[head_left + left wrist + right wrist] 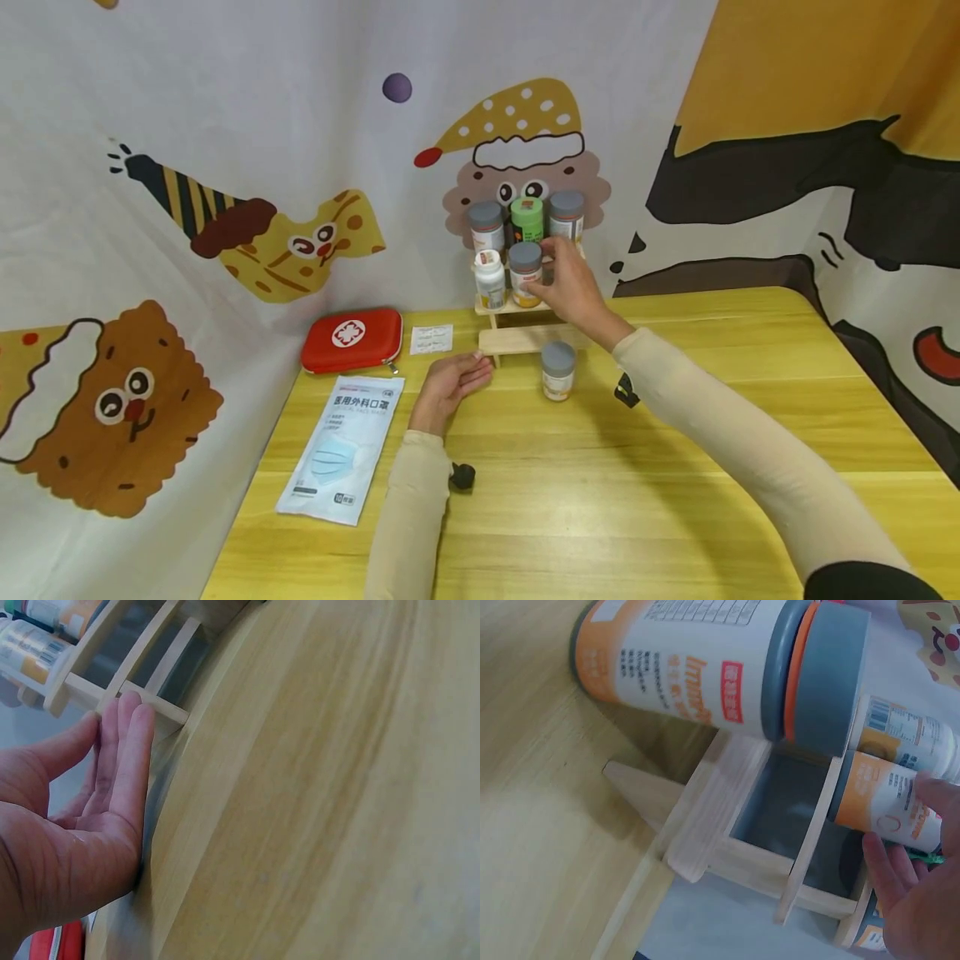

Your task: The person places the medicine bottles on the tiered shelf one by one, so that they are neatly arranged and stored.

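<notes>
A small wooden step rack point(517, 340) stands against the back curtain with bottles on its upper steps. On the middle step, my right hand point(576, 287) grips a grey-lidded supplement bottle point(525, 287) between thumb and fingers. Beside it stands a white-capped bottle point(491, 287). Behind are two grey-lidded bottles and a green one point(528, 218) between them. My left hand point(447, 385) is at the rack's lower left end, fingers extended, fingertips at the wooden frame point(154, 701); firm contact cannot be told. Another grey-lidded bottle point(558, 375) stands upright on the table before the rack.
To the left of the rack lie a white paper slip point(432, 339), a red first-aid case point(352, 340) and a face mask packet point(341, 450). The wooden table point(600, 517) meets a printed curtain point(420, 167) at its back and left.
</notes>
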{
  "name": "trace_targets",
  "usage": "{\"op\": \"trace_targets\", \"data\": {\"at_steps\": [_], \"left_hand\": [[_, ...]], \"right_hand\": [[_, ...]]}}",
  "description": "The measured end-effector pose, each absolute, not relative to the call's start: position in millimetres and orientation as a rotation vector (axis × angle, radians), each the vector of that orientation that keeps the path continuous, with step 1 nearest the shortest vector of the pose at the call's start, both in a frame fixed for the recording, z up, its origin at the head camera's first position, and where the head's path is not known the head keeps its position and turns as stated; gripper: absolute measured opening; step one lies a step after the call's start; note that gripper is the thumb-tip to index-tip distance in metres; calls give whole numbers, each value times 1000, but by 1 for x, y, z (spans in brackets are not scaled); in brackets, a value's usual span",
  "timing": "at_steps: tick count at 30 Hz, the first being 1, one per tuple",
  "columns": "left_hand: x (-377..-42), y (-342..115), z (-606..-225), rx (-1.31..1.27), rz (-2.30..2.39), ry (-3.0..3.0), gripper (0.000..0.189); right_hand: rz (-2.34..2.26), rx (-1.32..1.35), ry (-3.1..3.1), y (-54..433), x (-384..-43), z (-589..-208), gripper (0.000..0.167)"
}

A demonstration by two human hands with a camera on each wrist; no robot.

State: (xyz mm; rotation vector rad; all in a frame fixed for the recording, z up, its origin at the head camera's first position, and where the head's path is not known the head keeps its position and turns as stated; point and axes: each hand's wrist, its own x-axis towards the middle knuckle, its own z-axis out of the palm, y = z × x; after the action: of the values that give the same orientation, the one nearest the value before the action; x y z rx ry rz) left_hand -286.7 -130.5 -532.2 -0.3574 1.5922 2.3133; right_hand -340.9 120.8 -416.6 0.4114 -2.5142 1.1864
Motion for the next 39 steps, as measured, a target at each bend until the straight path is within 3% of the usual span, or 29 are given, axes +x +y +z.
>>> {"op": "trace_targets", "data": {"at_steps": [39], "left_hand": [[-281, -132, -532, -323, 2321, 1605, 32]], "right_hand": [[1396, 704, -2653, 184, -257, -468, 77]]}}
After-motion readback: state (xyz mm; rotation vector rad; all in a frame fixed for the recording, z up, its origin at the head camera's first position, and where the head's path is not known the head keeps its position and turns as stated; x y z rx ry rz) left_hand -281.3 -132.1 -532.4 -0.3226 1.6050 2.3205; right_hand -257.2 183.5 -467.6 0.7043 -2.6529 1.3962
